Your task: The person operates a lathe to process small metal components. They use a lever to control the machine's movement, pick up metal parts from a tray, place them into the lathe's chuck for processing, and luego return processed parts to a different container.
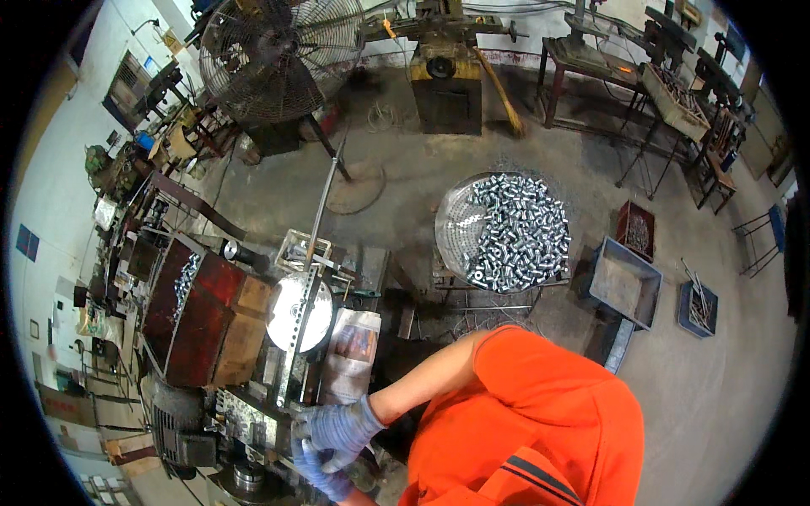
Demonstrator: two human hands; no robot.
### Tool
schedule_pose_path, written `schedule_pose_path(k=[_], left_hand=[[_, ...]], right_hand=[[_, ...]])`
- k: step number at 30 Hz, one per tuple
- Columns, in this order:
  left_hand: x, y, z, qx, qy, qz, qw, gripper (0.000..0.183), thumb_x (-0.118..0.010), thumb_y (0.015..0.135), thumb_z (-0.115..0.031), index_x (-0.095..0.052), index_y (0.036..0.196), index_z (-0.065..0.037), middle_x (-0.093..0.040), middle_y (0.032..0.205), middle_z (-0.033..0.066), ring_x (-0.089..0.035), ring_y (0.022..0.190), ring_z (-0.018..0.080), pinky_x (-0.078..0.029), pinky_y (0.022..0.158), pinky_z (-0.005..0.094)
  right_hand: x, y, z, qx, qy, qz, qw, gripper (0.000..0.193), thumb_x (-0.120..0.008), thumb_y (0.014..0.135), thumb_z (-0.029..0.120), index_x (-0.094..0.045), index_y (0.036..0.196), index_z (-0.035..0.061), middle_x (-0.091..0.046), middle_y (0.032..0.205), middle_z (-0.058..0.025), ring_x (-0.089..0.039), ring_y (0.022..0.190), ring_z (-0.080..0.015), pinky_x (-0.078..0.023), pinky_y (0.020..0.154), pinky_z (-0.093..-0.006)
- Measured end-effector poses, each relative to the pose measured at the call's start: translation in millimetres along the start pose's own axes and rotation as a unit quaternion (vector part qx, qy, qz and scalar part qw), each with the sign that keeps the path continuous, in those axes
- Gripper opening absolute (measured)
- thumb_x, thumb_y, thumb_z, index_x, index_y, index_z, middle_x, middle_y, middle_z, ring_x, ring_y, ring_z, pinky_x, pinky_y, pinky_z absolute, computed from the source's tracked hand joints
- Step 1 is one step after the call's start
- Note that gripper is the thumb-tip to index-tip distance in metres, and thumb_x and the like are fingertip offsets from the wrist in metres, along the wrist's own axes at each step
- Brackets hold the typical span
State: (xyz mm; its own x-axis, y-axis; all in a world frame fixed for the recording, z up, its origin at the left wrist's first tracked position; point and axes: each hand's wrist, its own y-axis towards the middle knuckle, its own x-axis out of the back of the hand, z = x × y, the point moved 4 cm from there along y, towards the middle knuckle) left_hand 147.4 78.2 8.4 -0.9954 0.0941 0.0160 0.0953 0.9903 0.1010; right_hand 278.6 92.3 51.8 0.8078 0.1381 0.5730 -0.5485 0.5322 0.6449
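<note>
My right hand (342, 428), in a grey-blue knitted glove, is at the near end of a long perforated metal bar (297, 346) on the machine. Its fingers are bent and closed; what they grip is too small to make out. Just below it is my left hand (322, 474), gloved alike and partly covered by the right. Its fingers look pressed together, and their contents are hidden. A shiny round metal disc (316, 316) lies under the bar. Beside the hands stands a metal machine block (261, 422).
A newspaper (350, 358) lies beside the disc. Past it, a round perforated tray (460, 223) bears a heap of short metal cylinders (523, 236). A dark red hopper (198, 316) holds more metal parts. Grey bin (629, 282), large fan (287, 51) and broom (504, 97) stand farther off.
</note>
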Motion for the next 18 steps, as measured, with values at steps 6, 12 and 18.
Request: schedule_pose_path(k=[6, 12, 18], left_hand=[[0.3, 7.3, -6.5, 0.03, -0.16, 0.011, 0.987, 0.063, -0.048, 0.084, -0.036, -0.035, 0.133, 0.002, -0.043, 0.128, 0.0223, -0.045, 0.115, 0.0324, -0.034, 0.098, 0.0444], [-18.3, 4.2, -11.4, 0.025, -0.241, -0.024, 0.97, 0.053, -0.044, 0.088, -0.035, -0.043, 0.126, 0.003, -0.05, 0.119, 0.0172, -0.05, 0.107, 0.0257, -0.038, 0.092, 0.0384], [-13.9, 9.1, -12.0, 0.033, -0.275, -0.032, 0.96, 0.052, -0.045, 0.089, -0.031, -0.04, 0.128, 0.004, -0.047, 0.124, 0.0205, -0.047, 0.11, 0.0282, -0.035, 0.095, 0.0387]], right_hand=[[10.6, -3.5, -0.8, -0.09, 0.037, 0.011, 0.995, 0.035, -0.064, 0.061, 0.042, -0.065, 0.063, 0.0071, -0.057, 0.089, -0.0139, -0.052, 0.087, -0.0326, -0.042, 0.079, -0.0424], [-1.3, -1.8, -1.4, -0.057, 0.008, -0.023, 0.998, 0.031, -0.065, 0.058, 0.041, -0.065, 0.061, 0.0099, -0.059, 0.084, -0.0119, -0.053, 0.086, -0.0316, -0.042, 0.078, -0.0417], [0.6, 0.4, -3.0, -0.093, 0.011, -0.006, 0.996, 0.03, -0.066, 0.058, 0.04, -0.064, 0.059, 0.0104, -0.059, 0.082, -0.0111, -0.053, 0.085, -0.0307, -0.042, 0.079, -0.0413]])
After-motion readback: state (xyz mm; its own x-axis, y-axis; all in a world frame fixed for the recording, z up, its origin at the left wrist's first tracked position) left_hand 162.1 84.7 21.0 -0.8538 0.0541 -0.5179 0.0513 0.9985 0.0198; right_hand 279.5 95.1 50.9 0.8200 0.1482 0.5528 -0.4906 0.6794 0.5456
